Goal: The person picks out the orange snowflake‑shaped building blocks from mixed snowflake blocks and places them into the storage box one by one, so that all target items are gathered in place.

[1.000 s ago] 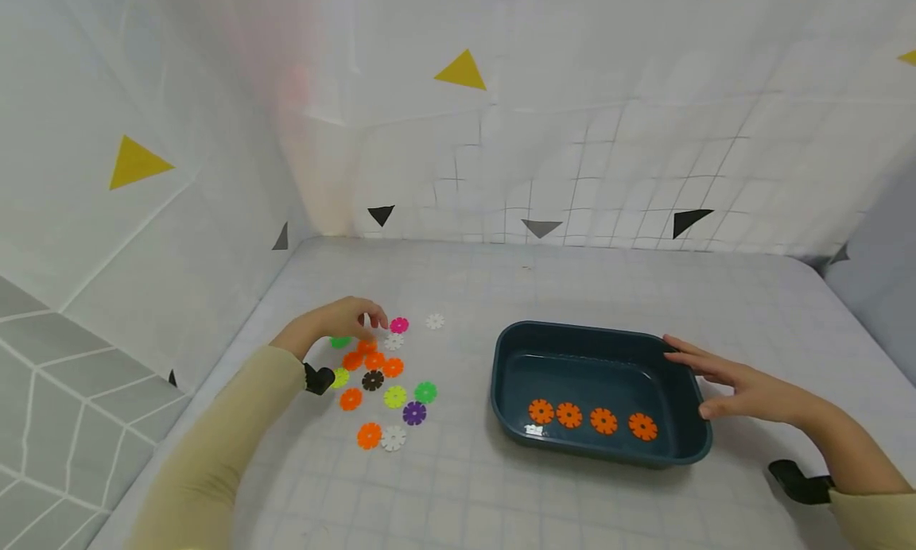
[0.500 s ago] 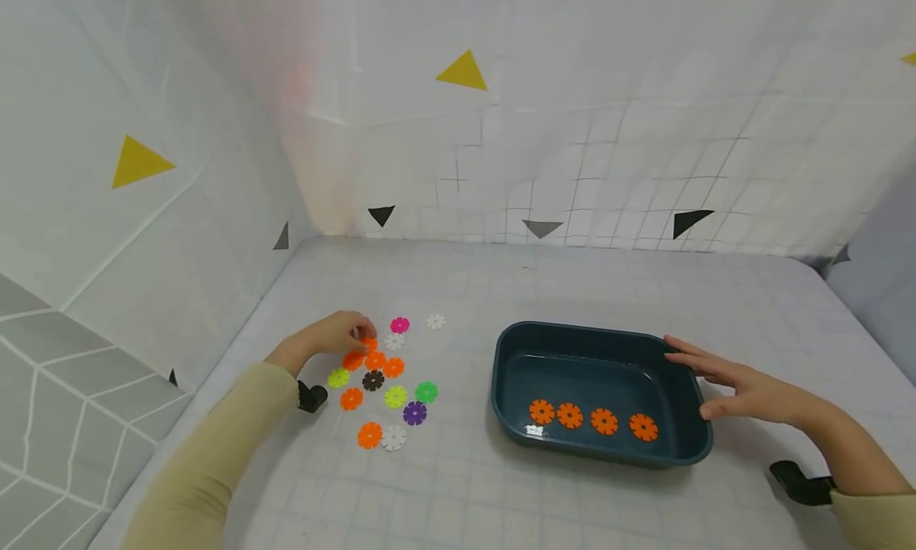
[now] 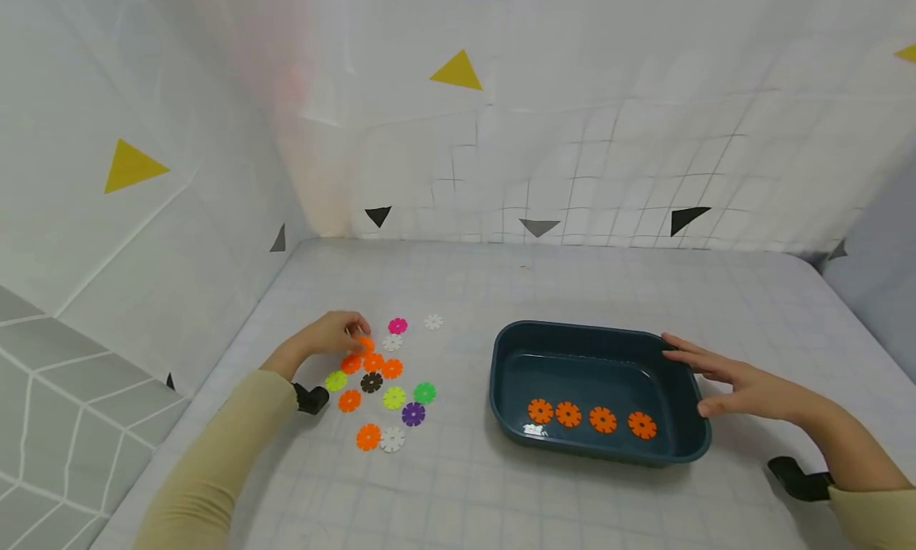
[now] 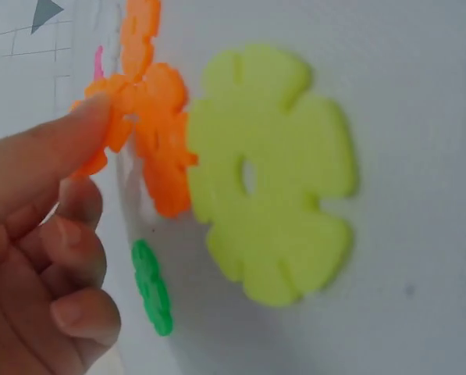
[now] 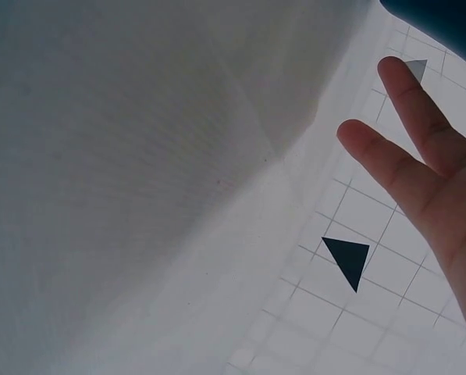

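My left hand (image 3: 336, 333) pinches an orange interlocking disc (image 4: 122, 98) between thumb and fingers, at the far left of a loose group. In the left wrist view, more orange discs (image 4: 164, 144) lie right behind it. A yellow disc (image 4: 275, 176) looms close to the camera and a green disc (image 4: 152, 287) lies below. At the right end of a dark blue tray (image 3: 597, 447) is my right hand (image 3: 751, 391), fingers extended and touching its rim. Several orange discs (image 3: 603, 420) lie in a row inside the tray, along its near side.
Around the left hand lie a pink disc (image 3: 397, 326), a black disc (image 3: 371, 382), a purple disc (image 3: 413, 413), a white disc (image 3: 392, 439) and others. A white sheet with grid lines covers the table (image 3: 458, 494). White walls (image 3: 608, 121) stand behind and at the sides.
My left hand has come slightly left and nearer, down onto an orange disc, which its thumb and fingers now pinch. The right hand and the tray have stayed put.
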`<state>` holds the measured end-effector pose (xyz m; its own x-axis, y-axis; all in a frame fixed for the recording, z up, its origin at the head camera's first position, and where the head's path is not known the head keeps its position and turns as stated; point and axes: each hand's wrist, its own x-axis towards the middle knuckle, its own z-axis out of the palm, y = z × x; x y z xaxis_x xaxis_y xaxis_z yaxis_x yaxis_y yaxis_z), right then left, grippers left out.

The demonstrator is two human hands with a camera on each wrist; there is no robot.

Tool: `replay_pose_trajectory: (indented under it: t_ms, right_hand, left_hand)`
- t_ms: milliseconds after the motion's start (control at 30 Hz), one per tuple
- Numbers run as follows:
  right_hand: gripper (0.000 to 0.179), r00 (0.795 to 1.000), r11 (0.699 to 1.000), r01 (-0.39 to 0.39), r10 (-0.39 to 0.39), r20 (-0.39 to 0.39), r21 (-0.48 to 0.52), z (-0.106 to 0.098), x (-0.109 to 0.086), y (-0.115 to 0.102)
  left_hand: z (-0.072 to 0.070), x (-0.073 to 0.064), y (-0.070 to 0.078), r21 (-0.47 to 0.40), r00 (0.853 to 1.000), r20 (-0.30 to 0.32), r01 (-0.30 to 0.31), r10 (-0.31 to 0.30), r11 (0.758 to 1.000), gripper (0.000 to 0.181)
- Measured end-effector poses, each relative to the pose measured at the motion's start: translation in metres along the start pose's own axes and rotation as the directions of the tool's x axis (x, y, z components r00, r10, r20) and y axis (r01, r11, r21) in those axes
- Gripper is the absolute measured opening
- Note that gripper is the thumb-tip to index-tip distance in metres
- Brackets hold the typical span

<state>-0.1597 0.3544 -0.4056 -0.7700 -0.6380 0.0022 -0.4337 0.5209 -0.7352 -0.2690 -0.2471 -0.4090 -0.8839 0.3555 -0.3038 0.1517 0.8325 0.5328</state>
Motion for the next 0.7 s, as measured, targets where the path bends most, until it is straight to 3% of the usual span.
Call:
replay_pose_trajectory:
  t_ms: [167,433,700]
  right_hand:
    - [0.067,1.0,1.0,-0.007,0.007,0.002,0.005,0.0,0.0,-0.002]
    - [0.067,1.0,1.0,-0.006,0.006,0.001,-0.002,0.0,0.0,-0.001]
    - [0.067,1.0,1.0,-0.019,0.019,-0.006,-0.002,0.0,0.0,-0.002]
  left_hand:
    - [-0.003,0.0,0.001,0.003,0.999,0.041,-0.023,0.023,1.0,0.016]
    - [-0.011,0.001,0.008,-0.081,0.999,0.047,-0.015,0.019,0.997,0.021]
    - [-0.024,-0.001,0.028,-0.118,0.991,0.057,-0.116,0.123,0.986,0.021]
